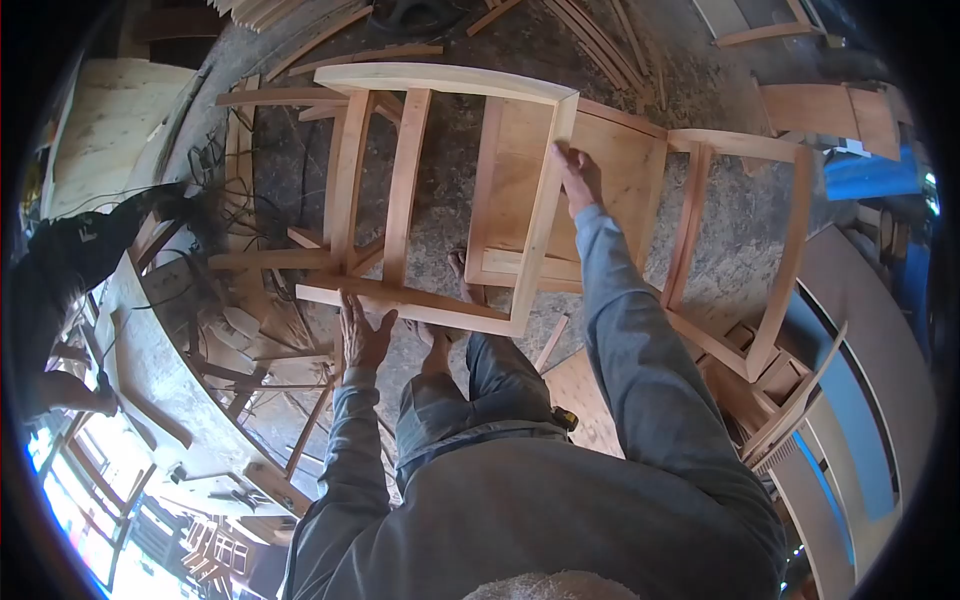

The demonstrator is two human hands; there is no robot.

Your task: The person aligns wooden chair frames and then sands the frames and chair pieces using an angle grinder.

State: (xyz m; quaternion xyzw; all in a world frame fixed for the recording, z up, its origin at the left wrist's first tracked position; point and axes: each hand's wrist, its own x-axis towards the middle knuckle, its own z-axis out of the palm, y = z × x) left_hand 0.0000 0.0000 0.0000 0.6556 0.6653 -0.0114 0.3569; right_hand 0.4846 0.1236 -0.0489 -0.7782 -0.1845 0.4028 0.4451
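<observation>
A pale wooden chair-like frame (541,215) is held up in front of my body, its long rails running left to right. My right hand (579,178) is closed around its right-hand rail, thumb near the top. At the near rail (420,303), my left hand (365,335) holds the frame from below, fingers up against the wood and thumb apart. A slatted crosspiece (408,185) spans the frame's left part. Behind it, partly covered, lies a plywood panel with a wooden border (620,165).
Another wooden frame (690,225) stands to the right. A co-worker's dark sleeve (100,235) reaches in at left, above a pale workbench (165,385). Loose strips (600,45) and sawdust lie on the floor. Curved boards (870,300) stack at right.
</observation>
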